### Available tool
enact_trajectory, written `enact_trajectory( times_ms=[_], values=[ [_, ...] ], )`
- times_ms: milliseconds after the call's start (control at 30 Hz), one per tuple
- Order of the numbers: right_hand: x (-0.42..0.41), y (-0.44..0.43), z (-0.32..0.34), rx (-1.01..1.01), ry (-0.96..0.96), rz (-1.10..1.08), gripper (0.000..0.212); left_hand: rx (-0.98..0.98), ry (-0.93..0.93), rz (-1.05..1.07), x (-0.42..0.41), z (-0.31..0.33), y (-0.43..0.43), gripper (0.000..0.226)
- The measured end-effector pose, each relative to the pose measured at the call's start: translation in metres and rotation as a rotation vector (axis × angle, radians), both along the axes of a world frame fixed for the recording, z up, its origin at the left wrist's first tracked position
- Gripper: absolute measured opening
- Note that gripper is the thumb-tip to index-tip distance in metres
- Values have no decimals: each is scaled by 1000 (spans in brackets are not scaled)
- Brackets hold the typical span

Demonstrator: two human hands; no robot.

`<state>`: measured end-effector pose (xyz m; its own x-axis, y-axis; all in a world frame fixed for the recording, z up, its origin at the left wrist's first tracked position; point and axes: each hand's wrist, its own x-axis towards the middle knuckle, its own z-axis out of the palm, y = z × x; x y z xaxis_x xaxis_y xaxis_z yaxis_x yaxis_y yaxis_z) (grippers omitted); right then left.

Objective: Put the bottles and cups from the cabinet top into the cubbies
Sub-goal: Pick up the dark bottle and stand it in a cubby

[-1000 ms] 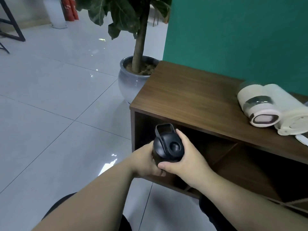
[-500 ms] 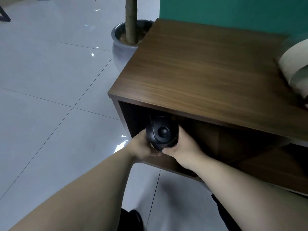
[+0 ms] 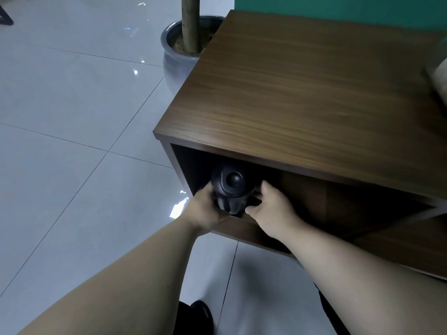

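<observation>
A black bottle (image 3: 229, 187) with a round lid stands in the mouth of the leftmost cubby (image 3: 314, 204) of the brown wooden cabinet (image 3: 302, 93). My left hand (image 3: 205, 209) grips the bottle's left side. My right hand (image 3: 271, 206) is just to the bottle's right, its thumb lifted clear and its curled fingertips close to the bottle's lower side. The top of the bottle is hidden under the cabinet's front edge. A cream bottle (image 3: 441, 83) lies on the cabinet top at the far right edge, mostly cut off.
A grey plant pot (image 3: 176, 61) with a trunk stands on the floor against the cabinet's left rear corner. Pale floor tiles spread out to the left. A dark shoe (image 3: 200, 315) shows at the bottom, below the cabinet front.
The bottle has gone from in front of the cabinet into the leftmost cubby. My right thumb has come off it. The view has tilted down and closer.
</observation>
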<state>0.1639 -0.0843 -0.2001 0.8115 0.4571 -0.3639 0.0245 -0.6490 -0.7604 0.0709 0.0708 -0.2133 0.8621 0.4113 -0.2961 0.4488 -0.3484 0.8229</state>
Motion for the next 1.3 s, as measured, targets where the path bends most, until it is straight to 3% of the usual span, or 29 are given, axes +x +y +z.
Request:
enact_trajectory(
  times_ms=[200,400,500,633,767,1067,1233,1300],
  values=[
    [-11,-3,0,31,29,-21,40,142,12,113,-1,-7,-8,58],
    [-17,-5,1,39,47,-34,45,191,10,165,0,-10,-17,55],
    [-21,-4,5,51,74,-45,47,176,-8,171,0,-10,-19,64],
    [-25,-3,13,79,64,-42,66,152,-17,155,-3,-13,-22,72],
    [-25,-2,20,92,-3,-25,79,164,-14,150,-3,-18,-20,66],
    [-22,-2,16,157,-35,-32,66,166,-4,134,-6,-16,-20,65],
    [-20,-2,20,142,-7,-14,74,107,-17,107,-9,-9,-20,71],
    [-22,-4,22,100,15,-3,87,56,4,92,-13,0,-20,69]
  ],
)
